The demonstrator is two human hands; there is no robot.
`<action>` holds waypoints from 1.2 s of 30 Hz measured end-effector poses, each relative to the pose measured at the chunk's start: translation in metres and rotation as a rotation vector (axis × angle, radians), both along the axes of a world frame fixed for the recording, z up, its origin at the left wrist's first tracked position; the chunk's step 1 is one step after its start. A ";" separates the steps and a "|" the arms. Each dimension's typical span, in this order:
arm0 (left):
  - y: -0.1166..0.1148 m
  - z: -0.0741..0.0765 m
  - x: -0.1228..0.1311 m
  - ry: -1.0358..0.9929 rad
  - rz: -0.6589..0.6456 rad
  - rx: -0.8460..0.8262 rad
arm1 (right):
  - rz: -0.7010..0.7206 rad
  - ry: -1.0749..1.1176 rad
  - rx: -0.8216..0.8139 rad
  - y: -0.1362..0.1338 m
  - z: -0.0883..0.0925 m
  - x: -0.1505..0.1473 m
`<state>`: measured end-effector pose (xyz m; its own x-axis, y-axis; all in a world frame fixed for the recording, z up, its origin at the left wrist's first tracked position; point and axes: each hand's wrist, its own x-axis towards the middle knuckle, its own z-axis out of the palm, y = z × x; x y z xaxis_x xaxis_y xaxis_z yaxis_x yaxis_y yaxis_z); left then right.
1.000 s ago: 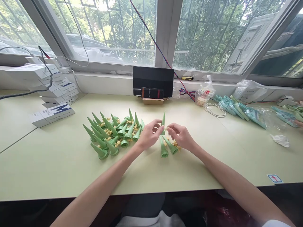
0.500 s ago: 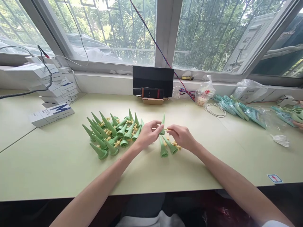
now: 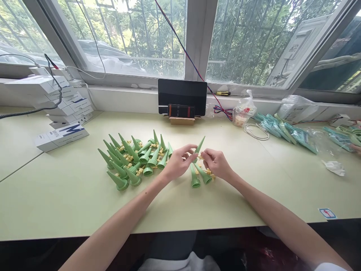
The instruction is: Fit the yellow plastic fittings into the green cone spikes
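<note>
My left hand (image 3: 179, 162) is closed around a green watering spike (image 3: 200, 144), a tapered cone held tilted with its tip up and to the right. Against its side, the fingers of my right hand (image 3: 217, 163) pinch a small yellow valve (image 3: 200, 156); the fingers hide most of it. Just below my hands lie two more green spikes (image 3: 195, 180), open ends toward me, with yellow valves (image 3: 209, 171) beside them. Left of my left hand is a group of several green spikes (image 3: 129, 150), many with yellow valves, some upright and some lying down.
A phone (image 3: 181, 111) leans on a dark tablet (image 3: 183, 92) at the back. White boxes (image 3: 63, 137) are stacked at left. To the right are a bagged cup (image 3: 243, 113), a coiled white cable (image 3: 256, 131) and wrapped green pieces (image 3: 299, 137). Another person's hand (image 3: 357, 147) shows at the right edge.
The spike in my left hand has tipped from nearly upright toward the right. My right hand has turned slightly and its fingers are now closer to the spike.
</note>
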<state>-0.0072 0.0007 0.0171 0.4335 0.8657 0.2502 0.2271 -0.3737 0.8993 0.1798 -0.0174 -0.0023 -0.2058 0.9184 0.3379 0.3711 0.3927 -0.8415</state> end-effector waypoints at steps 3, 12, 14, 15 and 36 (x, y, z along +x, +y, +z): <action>0.000 -0.002 0.000 0.025 -0.001 0.070 | 0.048 0.151 -0.143 0.001 0.001 -0.001; 0.000 -0.002 0.003 0.039 0.006 0.237 | 0.173 0.365 -0.392 0.004 0.004 0.003; 0.000 0.000 0.003 0.046 -0.005 0.214 | 0.175 0.386 -0.389 0.005 0.003 0.003; 0.000 0.001 0.003 0.050 -0.015 0.193 | 0.170 0.388 -0.382 0.006 0.003 0.002; 0.001 0.011 0.002 -0.262 0.026 -0.429 | 0.003 -0.088 0.208 0.003 0.002 0.003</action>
<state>-0.0047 0.0017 0.0278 0.3809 0.9240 -0.0326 -0.0227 0.0446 0.9987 0.1829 -0.0140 -0.0003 -0.2457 0.8299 0.5008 0.4379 0.5560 -0.7065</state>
